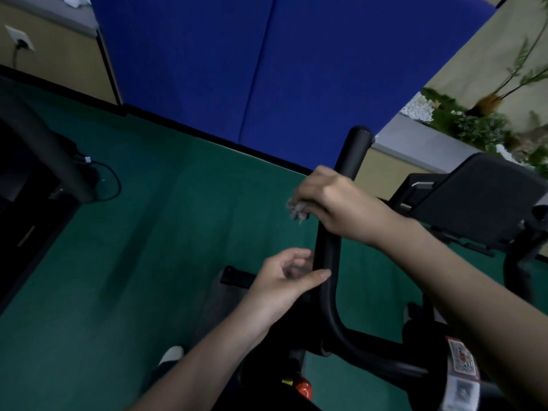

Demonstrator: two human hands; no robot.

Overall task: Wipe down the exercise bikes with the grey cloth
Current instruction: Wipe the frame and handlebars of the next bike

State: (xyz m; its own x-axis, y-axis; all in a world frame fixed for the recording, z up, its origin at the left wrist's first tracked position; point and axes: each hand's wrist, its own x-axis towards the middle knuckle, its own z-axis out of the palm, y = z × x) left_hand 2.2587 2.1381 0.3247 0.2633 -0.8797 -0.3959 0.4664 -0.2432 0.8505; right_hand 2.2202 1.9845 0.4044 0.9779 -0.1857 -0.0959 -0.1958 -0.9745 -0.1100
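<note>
Over green floor [148, 232], black matte exercise bike handlebar [326, 262], curving up toward blue wall panels [222, 69]. High on the bar, right hand [335, 203], fingers curled tight around bar and cloth. Below, left hand [284, 280], fingers loosely parted, gripping nothing, thumb tip touching the bar. Under the right palm, grey cloth [296, 210], crumpled, frayed tuft poking out left.

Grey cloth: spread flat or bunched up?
Bunched: a crumpled wad of grey cloth pokes from the right hand, which grips it on the handlebar.

Gym: exercise bike [329, 262], green flooring [148, 232]
</note>
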